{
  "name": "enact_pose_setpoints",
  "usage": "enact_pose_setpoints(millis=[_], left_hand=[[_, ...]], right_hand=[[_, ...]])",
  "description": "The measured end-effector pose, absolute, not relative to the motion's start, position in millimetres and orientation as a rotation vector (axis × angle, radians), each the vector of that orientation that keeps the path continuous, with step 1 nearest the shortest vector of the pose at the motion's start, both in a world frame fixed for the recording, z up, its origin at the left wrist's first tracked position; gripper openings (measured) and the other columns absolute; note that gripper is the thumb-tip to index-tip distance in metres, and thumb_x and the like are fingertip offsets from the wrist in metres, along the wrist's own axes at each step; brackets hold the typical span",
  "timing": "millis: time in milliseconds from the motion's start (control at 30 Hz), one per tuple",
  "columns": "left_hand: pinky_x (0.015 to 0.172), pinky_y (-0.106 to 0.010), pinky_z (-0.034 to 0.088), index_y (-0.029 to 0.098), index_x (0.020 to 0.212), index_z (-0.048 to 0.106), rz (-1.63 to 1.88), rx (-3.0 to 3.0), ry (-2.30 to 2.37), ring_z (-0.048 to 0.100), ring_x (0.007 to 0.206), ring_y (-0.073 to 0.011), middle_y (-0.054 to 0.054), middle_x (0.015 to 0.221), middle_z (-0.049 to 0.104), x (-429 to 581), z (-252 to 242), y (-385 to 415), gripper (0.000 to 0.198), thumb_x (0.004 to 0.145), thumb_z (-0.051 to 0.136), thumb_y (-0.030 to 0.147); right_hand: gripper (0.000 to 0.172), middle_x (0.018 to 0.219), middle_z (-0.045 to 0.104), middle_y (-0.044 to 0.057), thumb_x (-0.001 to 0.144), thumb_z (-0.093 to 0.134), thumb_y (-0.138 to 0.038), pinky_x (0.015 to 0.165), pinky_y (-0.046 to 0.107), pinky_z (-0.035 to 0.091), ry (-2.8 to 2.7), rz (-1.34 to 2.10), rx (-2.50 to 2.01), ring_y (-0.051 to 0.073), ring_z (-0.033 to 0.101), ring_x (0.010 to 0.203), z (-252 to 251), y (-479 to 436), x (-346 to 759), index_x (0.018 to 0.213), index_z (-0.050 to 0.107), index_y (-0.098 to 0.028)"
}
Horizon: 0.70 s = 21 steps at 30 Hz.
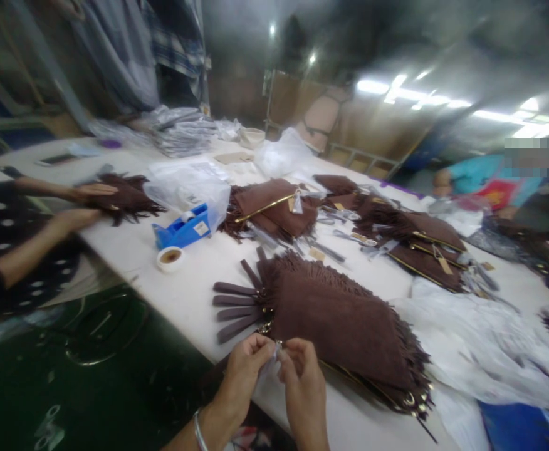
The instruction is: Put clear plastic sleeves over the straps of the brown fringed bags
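At the table's near edge, my left hand (250,354) and my right hand (300,363) meet fingertip to fingertip. Both are pinched shut on a small metal clasp (279,344) with something whitish by it; its exact form is too small to tell. Just beyond lies a stack of dark brown fringed suede bags (335,319), with gold zips and rings along the near side. Several brown wrist straps (237,300) fan out from the stack's left end. A bangle circles my left wrist.
Left, another person's hands (84,203) hold a brown fringed bag (126,194). A blue tape dispenser (183,228) stands beside a tape roll (170,258). More bags (279,207) with tags lie beyond, and white plastic wrapping (486,338) lies right. Another person sits far right.
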<state>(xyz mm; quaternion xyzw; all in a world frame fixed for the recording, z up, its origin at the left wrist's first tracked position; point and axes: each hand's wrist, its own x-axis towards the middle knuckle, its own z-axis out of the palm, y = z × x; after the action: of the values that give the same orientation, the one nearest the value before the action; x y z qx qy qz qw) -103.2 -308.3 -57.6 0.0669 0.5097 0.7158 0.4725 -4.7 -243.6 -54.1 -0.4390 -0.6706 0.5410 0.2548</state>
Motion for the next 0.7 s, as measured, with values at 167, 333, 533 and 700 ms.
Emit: enact_pose_setpoints(millis=[167,333,533,700], left_hand=[[0.063,-0.024,0.042,0.016,0.074,0.062,1.755,0.261,1.468,0.055,0.065,-0.0155,-0.001,0.068,0.062,-101.1,-58.5,-307.1,0.023,0.073,0.071,0.037],[0.065,-0.027,0.043,0.017,0.073,0.061,1.790,0.397,1.603,0.055,0.067,-0.0182,-0.002,0.069,0.061,-100.0,-66.5,-305.2,0.024,0.075,0.068,0.040],[0.070,-0.027,0.044,0.019,0.077,0.060,1.792,0.536,1.722,0.056,0.073,-0.0196,-0.002,0.074,0.062,-95.8,-62.4,-306.9,0.020,0.083,0.061,0.038],[0.072,-0.028,0.044,0.020,0.079,0.060,1.786,0.615,1.864,0.058,0.076,-0.0207,-0.003,0.077,0.064,-90.7,-56.8,-308.8,0.018,0.086,0.058,0.036]], right_hand=[[0.029,0.059,0.056,-0.003,0.081,0.061,-0.049,0.048,0.021,0.042,-1.635,1.508,-1.271,0.013,0.053,0.050,-62.1,-251.3,-8.0,0.081,0.056,-0.021],[0.035,0.057,0.056,-0.001,0.078,0.063,-0.053,0.042,0.021,0.042,-1.564,1.633,-1.229,0.013,0.049,0.047,-74.2,-252.3,-10.0,0.082,0.066,-0.018],[0.036,0.064,0.060,0.000,0.081,0.059,-0.053,0.045,0.021,0.042,-1.607,1.711,-1.084,0.013,0.048,0.050,-66.0,-247.8,-8.6,0.087,0.069,-0.018],[0.036,0.063,0.058,0.000,0.082,0.057,-0.053,0.047,0.021,0.041,-1.636,1.696,-1.030,0.012,0.047,0.051,-51.6,-246.3,-7.9,0.082,0.067,-0.018]])
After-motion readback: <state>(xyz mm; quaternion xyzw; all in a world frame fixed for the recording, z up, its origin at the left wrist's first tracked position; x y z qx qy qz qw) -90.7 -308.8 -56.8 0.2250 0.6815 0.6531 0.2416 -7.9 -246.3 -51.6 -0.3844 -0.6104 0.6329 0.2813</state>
